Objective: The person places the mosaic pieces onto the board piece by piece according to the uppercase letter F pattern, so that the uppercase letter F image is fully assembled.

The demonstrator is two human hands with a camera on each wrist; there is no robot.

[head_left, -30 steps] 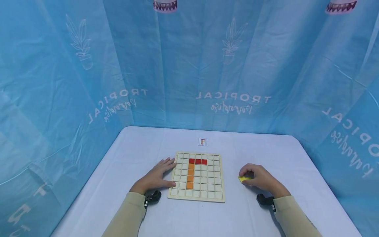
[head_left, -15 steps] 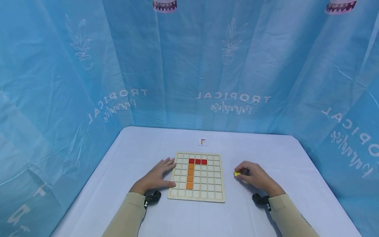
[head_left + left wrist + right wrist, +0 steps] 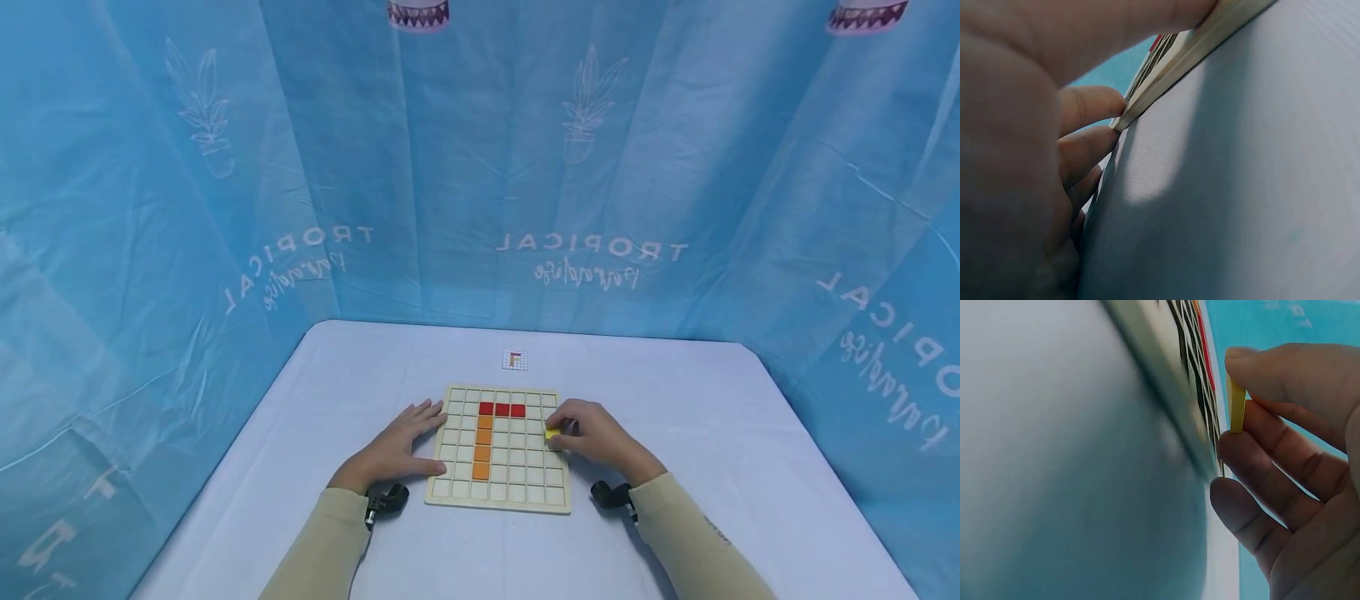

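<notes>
A pale wooden grid board [image 3: 536, 506] lies on the white table. Three red tiles [image 3: 502, 410] form a row in its upper part, and a column of several orange tiles [image 3: 482, 453] runs down from the leftmost one. My left hand [image 3: 390, 448] rests against the board's left edge, fingers spread, the thumb at its lower left. Over the board's right edge, my right hand [image 3: 598, 433] pinches a yellow square tile [image 3: 552, 434]. In the right wrist view that thin yellow tile [image 3: 1237, 407] stands edge-on between thumb and fingertips, raised above the board.
Behind the board lies a small card [image 3: 515, 360] printed with a coloured grid pattern. The white tablecloth [image 3: 675, 383] spreads around both. Blue printed curtains [image 3: 480, 167] enclose the table at the back and sides.
My right hand has carried the yellow tile leftward from the table to the board's right edge. The left hand and the board have stayed put.
</notes>
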